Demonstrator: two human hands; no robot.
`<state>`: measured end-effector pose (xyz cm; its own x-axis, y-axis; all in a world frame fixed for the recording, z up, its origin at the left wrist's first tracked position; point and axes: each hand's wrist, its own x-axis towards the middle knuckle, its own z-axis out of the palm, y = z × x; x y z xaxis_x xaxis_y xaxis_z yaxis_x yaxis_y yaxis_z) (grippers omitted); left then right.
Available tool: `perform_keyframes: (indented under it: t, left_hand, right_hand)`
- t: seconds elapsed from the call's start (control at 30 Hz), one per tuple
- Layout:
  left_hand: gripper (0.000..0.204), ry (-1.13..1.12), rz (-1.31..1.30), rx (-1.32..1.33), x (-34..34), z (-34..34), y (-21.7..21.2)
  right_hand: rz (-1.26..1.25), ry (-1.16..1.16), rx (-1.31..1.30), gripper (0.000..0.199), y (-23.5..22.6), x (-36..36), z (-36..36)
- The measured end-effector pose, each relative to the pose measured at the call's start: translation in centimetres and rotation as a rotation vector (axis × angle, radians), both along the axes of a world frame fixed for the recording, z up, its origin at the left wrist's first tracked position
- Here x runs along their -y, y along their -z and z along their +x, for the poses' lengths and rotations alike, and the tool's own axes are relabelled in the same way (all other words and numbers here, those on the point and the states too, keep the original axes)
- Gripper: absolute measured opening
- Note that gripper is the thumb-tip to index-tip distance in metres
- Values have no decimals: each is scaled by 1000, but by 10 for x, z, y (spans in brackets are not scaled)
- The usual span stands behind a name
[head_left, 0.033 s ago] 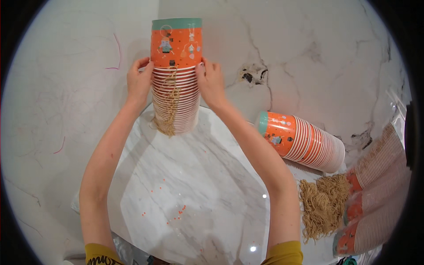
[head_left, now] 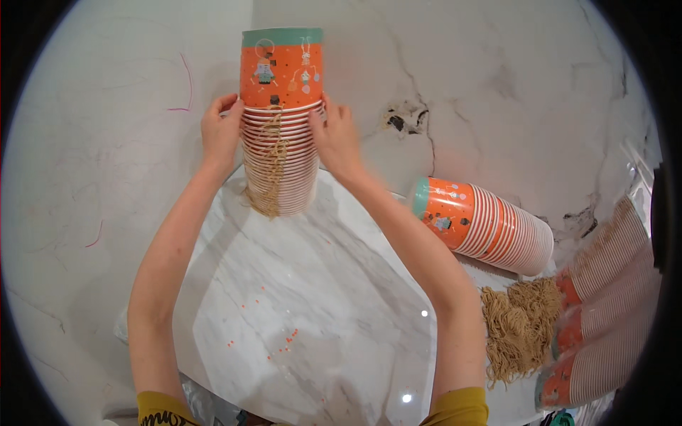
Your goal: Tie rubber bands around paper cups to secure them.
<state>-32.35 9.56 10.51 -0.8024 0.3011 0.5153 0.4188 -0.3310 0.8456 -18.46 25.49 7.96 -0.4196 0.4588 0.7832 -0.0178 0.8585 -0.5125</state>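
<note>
A tall stack of nested paper cups (head_left: 281,167) stands upside down at the far end of the table. Its uppermost cup shows most of its orange wall and a teal band. Tan strings (head_left: 274,153) dangle down the front over the white rims. My left hand (head_left: 222,131) is closed on the left side of the stack, thumb at the top cup's rim. On the opposite side my right hand (head_left: 336,138) grips it at about the same height, thumb lying on the rims. Some fingertips are hidden behind the cups.
A second cup stack (head_left: 486,226) lies on its side at the right. Nearer sits a heap of tan strings (head_left: 522,326), beside several cup stacks in clear plastic (head_left: 604,319). Small orange bits (head_left: 291,339) are scattered on the white marbled table (head_left: 341,284).
My right thumb has slid slightly inward and down along the rims. The left hand keeps its place on the stack. The whole view has shifted very slightly.
</note>
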Motion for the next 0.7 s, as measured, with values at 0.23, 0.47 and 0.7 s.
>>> perform_keyframes:
  t: [0.23, 0.47, 0.7]
  left_hand:
    - [35, -55, -96, 31, 22, -28, 45]
    - [31, -24, -235, 249, 34, -7, 120]
    - [44, 142, -314, 280, -7, 92, 160]
  right_hand:
    - [149, -301, 550, 39, 66, 74, 169]
    - [33, -102, 673, 21, 91, 95, 343]
    - [-201, 304, 511, 16, 109, 41, 408]
